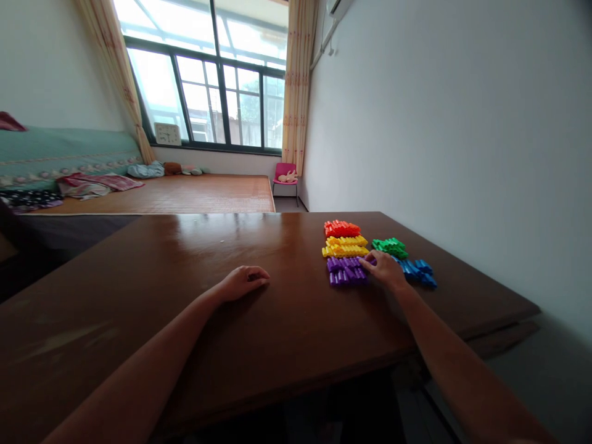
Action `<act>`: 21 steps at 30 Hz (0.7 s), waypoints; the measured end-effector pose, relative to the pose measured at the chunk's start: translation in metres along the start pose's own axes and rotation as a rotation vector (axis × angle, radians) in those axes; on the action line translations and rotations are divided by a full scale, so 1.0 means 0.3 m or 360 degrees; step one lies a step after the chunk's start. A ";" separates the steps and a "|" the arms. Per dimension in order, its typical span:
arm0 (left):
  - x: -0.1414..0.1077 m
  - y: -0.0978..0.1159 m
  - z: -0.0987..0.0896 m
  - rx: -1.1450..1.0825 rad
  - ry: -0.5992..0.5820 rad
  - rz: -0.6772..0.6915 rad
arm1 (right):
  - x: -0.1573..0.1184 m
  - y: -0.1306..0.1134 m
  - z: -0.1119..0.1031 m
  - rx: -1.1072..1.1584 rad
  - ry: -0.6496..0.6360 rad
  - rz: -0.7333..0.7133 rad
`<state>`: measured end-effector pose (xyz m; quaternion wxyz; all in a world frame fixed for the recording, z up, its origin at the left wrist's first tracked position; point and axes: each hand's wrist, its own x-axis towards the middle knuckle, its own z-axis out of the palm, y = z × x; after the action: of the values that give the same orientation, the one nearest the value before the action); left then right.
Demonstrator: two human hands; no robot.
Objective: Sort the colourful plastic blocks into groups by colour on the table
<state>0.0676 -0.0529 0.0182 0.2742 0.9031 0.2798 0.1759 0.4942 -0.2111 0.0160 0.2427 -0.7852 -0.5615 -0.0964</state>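
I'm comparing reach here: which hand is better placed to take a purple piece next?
Likely the right hand: it is right at the purple pieces, while the left hand lies well apart, to their left.

Left arm (pixel 161 348) bare, slanting forward and inward, left hand (pixel 241 283) slack and loosely curled, right arm (pixel 446 330) bare, angled in from the opposite side, right hand (pixel 385 269) palm down, gently arched.
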 end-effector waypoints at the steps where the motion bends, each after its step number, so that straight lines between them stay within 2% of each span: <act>1: -0.001 0.003 0.000 -0.0007 -0.0004 0.0002 | -0.001 0.006 -0.006 0.0004 0.0027 -0.0006; 3: -0.001 0.004 0.002 -0.0007 -0.0005 0.0011 | -0.002 0.030 -0.026 0.0058 0.0122 -0.0008; 5: 0.003 -0.004 0.007 0.0021 0.0033 -0.0001 | -0.005 0.061 -0.048 0.0146 0.0316 0.0053; 7: 0.010 -0.027 0.012 0.0084 0.0160 -0.0033 | -0.019 0.081 -0.064 0.0226 0.0575 0.0150; 9: 0.017 -0.061 0.015 0.0199 0.0339 -0.0052 | -0.044 0.074 -0.067 0.0294 0.0733 0.0160; 12: 0.024 -0.116 0.014 0.0410 0.0483 -0.0071 | -0.086 0.020 -0.040 0.0371 0.0617 -0.0017; 15: 0.026 -0.149 0.012 0.0549 0.0455 -0.0138 | -0.108 -0.027 -0.001 0.0402 0.0539 -0.0088; 21: 0.027 -0.152 0.014 0.0593 0.0433 -0.0162 | -0.110 0.000 0.017 0.0248 0.0573 -0.0190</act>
<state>0.0571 -0.0182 -0.0106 0.0709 0.8908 0.3870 0.2272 0.4820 -0.2361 -0.0024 0.3931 -0.6994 -0.5603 -0.2056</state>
